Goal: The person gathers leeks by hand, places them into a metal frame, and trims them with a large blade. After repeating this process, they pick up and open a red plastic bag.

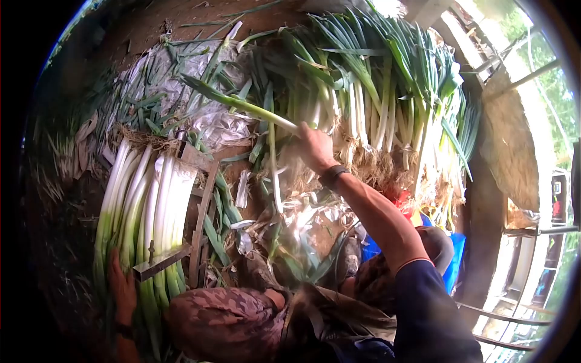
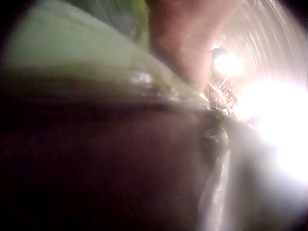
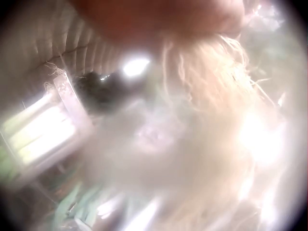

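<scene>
In the head view the right hand [image 1: 316, 148] grips a single leek [image 1: 254, 110] near its root end, the green leaves pointing to the upper left. Pale roots [image 3: 211, 67] hang under the fingers in the blurred right wrist view. At lower left, the left hand [image 1: 123, 287] rests along the outer side of a bundle of leeks [image 1: 124, 206], its fingers extended against the green part. The bundle lies in a metal frame [image 1: 160, 263], roots at the top. Close in the left wrist view are a finger [image 2: 185, 43] and a green leaf [image 2: 72, 43].
Many leeks [image 1: 387, 103] stand in a thick row at upper right, roots downward. Cut leaves lie on plastic sheeting [image 1: 221, 124] at upper left. Trimmings [image 1: 302, 212] cover the ground in the middle. A blue container [image 1: 455, 260] stands by the person's camouflage-clad legs [image 1: 227, 320].
</scene>
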Demonstrator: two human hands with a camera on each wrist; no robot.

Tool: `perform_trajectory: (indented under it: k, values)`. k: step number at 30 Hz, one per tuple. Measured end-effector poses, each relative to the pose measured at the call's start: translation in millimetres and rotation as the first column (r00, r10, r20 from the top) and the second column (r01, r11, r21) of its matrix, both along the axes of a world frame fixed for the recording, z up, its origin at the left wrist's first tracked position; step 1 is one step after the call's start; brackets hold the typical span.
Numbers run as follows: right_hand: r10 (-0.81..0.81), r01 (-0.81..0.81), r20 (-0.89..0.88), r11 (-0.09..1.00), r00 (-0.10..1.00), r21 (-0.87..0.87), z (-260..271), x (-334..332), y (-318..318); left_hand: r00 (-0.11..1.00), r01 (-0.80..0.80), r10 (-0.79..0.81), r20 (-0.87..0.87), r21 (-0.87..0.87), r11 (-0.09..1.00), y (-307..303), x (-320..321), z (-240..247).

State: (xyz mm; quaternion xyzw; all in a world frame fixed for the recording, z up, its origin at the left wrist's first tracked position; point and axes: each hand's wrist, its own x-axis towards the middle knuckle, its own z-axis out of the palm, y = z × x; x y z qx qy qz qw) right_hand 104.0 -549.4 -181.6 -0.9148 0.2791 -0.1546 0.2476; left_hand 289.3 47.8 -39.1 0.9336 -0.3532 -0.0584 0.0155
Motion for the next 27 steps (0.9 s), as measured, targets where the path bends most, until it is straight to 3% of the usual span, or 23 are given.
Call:
perform_trajectory:
  k: [1,2,4,7,9,11,12,14,15,17,19,20,21,23,24,25,27]
  values:
    - [-0.003,0.000,-0.029,0.996,1.000,-0.094,-3.6,0.2,-5.7,1.000,0.006,-0.006,0.002,-0.002,1.000,-1.9,-1.3,1.6]
    - [0.001,-0.004,-0.032,0.996,0.999,-0.094,-9.0,1.0,-7.0,1.000,0.003,-0.003,-0.001,-0.002,1.000,-3.4,-2.8,2.6]
    - [-0.084,0.078,-0.232,0.996,0.969,-0.035,-18.8,0.8,-5.2,0.999,-0.048,0.048,-0.022,0.008,0.999,-7.0,-5.8,4.4]
    - [0.136,-0.058,-0.580,0.987,0.803,0.151,-26.8,1.6,-4.0,0.996,-0.090,0.091,-0.026,0.038,0.995,-12.1,-9.4,8.6]
    - [0.114,-0.060,-0.457,0.989,0.882,0.132,-6.6,0.4,-13.4,0.996,-0.079,0.080,-0.027,0.033,0.996,-9.4,-7.9,6.7]
    - [-0.232,0.191,-0.283,0.968,0.931,-0.163,-11.7,10.9,-38.3,0.997,-0.068,0.069,-0.027,0.028,0.997,-5.5,-7.1,3.7]
    - [-0.262,0.207,-0.219,0.947,0.940,-0.245,-23.2,8.9,-61.1,0.998,-0.065,0.065,-0.020,0.036,0.997,-1.5,-6.2,2.1]
    - [-0.423,0.343,-0.286,0.893,0.860,-0.291,-24.1,12.3,-95.1,0.998,-0.068,0.068,-0.011,0.045,0.997,-1.2,-5.0,1.1]
    - [-0.421,0.301,-0.393,0.894,0.817,-0.332,-26.0,6.9,-109.4,0.997,-0.073,0.073,-0.005,0.050,0.996,-2.8,-6.2,1.6]
    - [-0.244,0.179,-0.546,0.969,0.801,-0.171,-32.3,4.6,-142.9,0.996,-0.087,0.088,-0.003,0.063,0.994,-2.5,-8.1,1.3]
    - [-0.296,0.335,-0.357,0.941,0.886,0.053,-39.1,-5.1,-157.0,0.990,-0.137,0.139,-0.028,0.054,0.989,0.0,-10.7,-0.4]
    - [-0.180,0.297,-0.349,0.901,0.920,0.316,-29.0,-2.1,-171.6,0.990,-0.138,0.140,-0.035,0.059,0.989,1.9,-9.1,-1.4]
    - [-0.177,0.286,-0.253,0.812,0.951,0.508,-17.7,-11.8,-180.3,0.993,-0.112,0.114,-0.036,0.046,0.993,5.8,-6.6,-2.1]
    - [-0.190,0.194,-0.082,0.706,0.978,0.681,20.0,-26.6,-190.2,0.996,-0.085,0.086,-0.039,0.026,0.996,9.4,-4.8,-3.5]
    - [-0.164,0.125,-0.020,0.665,0.986,0.736,35.6,-35.0,-205.9,0.993,-0.103,0.104,-0.050,0.036,0.994,11.0,-5.4,-3.5]
    - [-0.160,-0.034,0.159,0.595,0.974,0.803,51.1,-48.6,-215.6,0.991,-0.120,0.122,-0.060,0.045,0.992,12.6,-5.9,-3.8]
    - [-0.365,-0.090,0.194,0.284,0.910,0.955,84.5,-70.2,-238.1,0.991,-0.117,0.118,-0.065,0.027,0.993,17.3,-4.2,-6.5]
